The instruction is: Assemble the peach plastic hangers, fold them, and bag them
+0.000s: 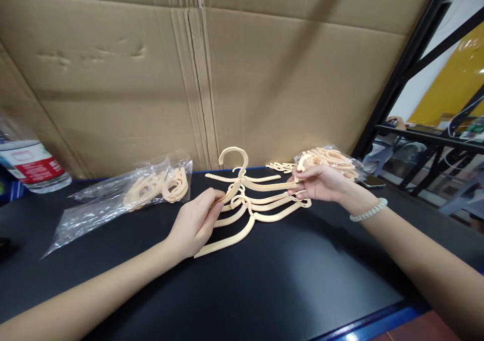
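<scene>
A cream plastic clothes hanger [264,185] is raised over the black table, its hook pointing up. My left hand [198,220] pinches its left arm near the middle. At the other side my right hand [319,182] has its fingers closed on the tip of the right arm. A small curved cream piece [303,162] shows at the right thumb; whether it is held or lies behind, I cannot tell. Below and behind the raised hanger, several similar hangers [227,240] lie overlapping on the table, partly hidden by my hands.
On the left lies a clear plastic bag [102,220] with folded cream hanger parts. More cream parts [333,159] are heaped at the back right, near a phone [372,181]. A labelled bottle [34,164] stands far left. Cardboard [283,78] walls the back; a black metal frame [401,73] rises right.
</scene>
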`<state>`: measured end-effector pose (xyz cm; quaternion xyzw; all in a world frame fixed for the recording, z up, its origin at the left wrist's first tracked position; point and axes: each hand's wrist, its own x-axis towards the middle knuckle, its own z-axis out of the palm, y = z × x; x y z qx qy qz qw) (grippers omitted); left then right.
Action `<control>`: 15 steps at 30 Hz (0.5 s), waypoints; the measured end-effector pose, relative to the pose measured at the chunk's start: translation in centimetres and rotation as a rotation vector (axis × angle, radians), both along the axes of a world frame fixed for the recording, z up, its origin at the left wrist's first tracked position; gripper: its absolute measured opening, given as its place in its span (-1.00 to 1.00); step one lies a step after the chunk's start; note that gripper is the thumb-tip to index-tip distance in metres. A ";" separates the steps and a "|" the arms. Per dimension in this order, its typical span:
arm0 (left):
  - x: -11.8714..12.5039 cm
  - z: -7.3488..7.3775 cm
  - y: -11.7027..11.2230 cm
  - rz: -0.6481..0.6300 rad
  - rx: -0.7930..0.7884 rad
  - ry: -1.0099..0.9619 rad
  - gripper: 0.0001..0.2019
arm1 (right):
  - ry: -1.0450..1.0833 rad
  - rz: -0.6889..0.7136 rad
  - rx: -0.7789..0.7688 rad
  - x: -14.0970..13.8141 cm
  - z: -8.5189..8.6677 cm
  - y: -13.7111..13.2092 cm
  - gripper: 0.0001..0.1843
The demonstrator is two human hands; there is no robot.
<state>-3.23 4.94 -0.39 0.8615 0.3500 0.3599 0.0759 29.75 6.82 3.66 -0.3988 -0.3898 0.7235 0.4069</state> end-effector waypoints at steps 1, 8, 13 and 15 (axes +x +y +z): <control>0.0 0.0 0.0 -0.003 0.003 0.002 -0.82 | -0.008 -0.002 -0.012 -0.1 0.0 0.0 -0.87; 0.1 0.0 0.1 -0.008 0.041 0.020 -0.83 | -0.051 0.050 -0.009 -0.6 0.4 -0.5 -0.86; 0.1 0.0 0.0 -0.001 0.054 0.018 -0.83 | -0.053 0.093 -0.050 -0.4 0.7 -0.7 -0.88; 0.1 0.1 0.0 0.006 0.051 0.022 -0.83 | -0.056 0.107 -0.047 -0.3 0.8 -0.7 -0.88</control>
